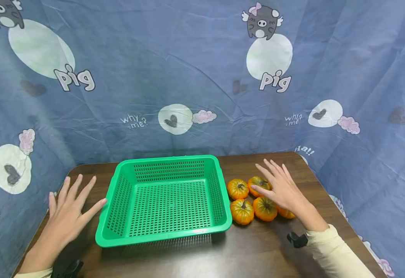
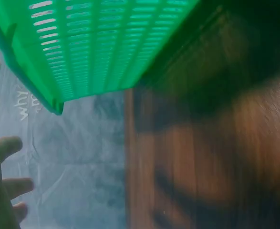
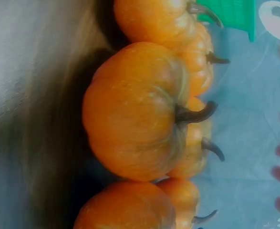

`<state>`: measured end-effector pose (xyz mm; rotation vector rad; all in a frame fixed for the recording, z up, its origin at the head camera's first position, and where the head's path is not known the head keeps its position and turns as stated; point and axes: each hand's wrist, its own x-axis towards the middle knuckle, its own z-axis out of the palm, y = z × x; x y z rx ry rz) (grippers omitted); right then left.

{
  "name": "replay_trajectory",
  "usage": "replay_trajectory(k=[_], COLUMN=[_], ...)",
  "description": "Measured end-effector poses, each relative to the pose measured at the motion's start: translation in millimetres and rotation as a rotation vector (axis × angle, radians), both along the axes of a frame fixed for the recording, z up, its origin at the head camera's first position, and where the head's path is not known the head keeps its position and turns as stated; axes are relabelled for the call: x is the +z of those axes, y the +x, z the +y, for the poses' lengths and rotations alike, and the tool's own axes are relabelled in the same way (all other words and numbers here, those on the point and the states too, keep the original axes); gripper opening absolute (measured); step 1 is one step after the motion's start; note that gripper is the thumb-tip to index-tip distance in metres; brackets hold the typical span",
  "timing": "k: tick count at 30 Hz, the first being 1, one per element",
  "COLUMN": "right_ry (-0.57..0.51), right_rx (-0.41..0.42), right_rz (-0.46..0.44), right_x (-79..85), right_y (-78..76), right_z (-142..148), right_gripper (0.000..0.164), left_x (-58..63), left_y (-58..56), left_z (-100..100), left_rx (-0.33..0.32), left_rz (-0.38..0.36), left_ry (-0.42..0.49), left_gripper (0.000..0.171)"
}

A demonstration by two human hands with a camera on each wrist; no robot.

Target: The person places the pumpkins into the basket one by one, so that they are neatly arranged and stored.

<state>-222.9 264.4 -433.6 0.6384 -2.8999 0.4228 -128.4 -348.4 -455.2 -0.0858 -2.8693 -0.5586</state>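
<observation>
A green plastic basket with slotted sides and base sits on the brown table, with nothing in it. Beside its left rim, my left hand spreads its fingers, the thumb tip right at the rim in the head view. In the left wrist view, fingertips show at the left edge near the slotted wall. My right hand hovers with straight, spread fingers over a cluster of small orange pumpkins, partly hiding those at the right. The right wrist view shows a pumpkin with a dark curved stem up close.
The brown wooden table ends at a blue printed cloth hanging behind it and around both sides. Dark wrist straps sit at both wrists. The pumpkins stand close together just right of the basket.
</observation>
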Motion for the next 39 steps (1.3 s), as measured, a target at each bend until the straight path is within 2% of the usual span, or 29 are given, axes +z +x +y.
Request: replay_trajectory(k=[3, 6, 8, 13, 16, 18, 24, 32, 39], right_ry=[-0.038, -0.087, -0.111, -0.135, -0.117, -0.099, -0.076, -0.053, -0.008], right_rx=[0.053, 0.093, 0.112, 0.157, 0.176, 0.183, 0.193, 0.204, 0.207], right_rz=[-0.054, -0.1, -0.116, -0.145, -0.162, -0.168, -0.226, -0.252, -0.28], right_x=[1.3, 1.4, 0.9, -3.1, -7.0, -9.7, -15.3, -16.7, -21.1], right_y=[-3.6, -7.9, -11.8, -22.6, -28.2, -31.3, -37.1, -40.0, -44.5], right_z=[-2.2, -5.7, -8.7, -17.8, -24.6, -28.5, -36.9, -43.6, -49.4], right_gripper=[0.078, 0.073, 0.071, 0.068, 0.069, 0.069, 0.067, 0.067, 0.07], left_x=[3.8, 5.6, 4.3, -2.2, -6.3, -8.9, -15.4, -22.3, -27.7], left_y=[-4.6, -9.9, -13.1, -21.5, -25.5, -26.8, -26.7, -26.8, -24.4], left_z=[0.3, 0.5, 0.9, 3.4, 4.6, 4.9, 5.9, 8.3, 8.3], left_rx=[-0.029, -0.05, -0.052, -0.059, -0.055, -0.057, -0.074, -0.115, -0.119], left_rz=[-0.088, -0.188, -0.224, -0.221, -0.234, -0.25, -0.302, -0.298, -0.294], left_ry=[0.135, 0.317, 0.445, 0.736, 0.851, 0.901, 0.961, 1.121, 1.14], left_gripper=[0.084, 0.081, 0.08, 0.073, 0.068, 0.067, 0.067, 0.06, 0.06])
